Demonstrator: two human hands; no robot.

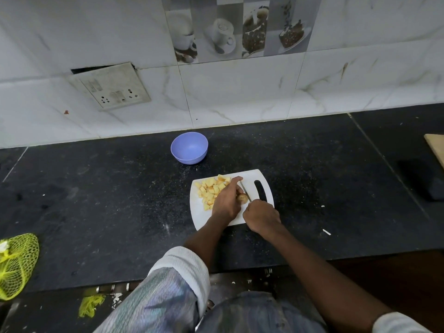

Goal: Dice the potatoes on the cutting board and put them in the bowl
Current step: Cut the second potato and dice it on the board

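A black counter (96, 200) runs under a marble-tiled wall (240, 92), which carries a socket plate (113, 86) hanging loose at its top edge and a strip of coffee-cup tiles (237, 27). On the counter lies a white board (266, 188), with its dark handle slot to the right. A yellow net bag (16, 263) sits at the counter's left edge, well apart from the board. The blue bowl (189, 147) stands just beyond the board's far left corner — apart from it, nothing visible inside. The left hand (227, 200) lies over the board's middle, forefinger stretched forward, its other fingers holding an uncut potato (242, 198) piece down (how much of it remains is hidden under the hand). The right hand (262, 215) is closed round a knife (245, 191) handle — the blade angles forward, touching the potato's right side. Yellow cubes (211, 191) are heaped on the board's left part, just beside the left hand.
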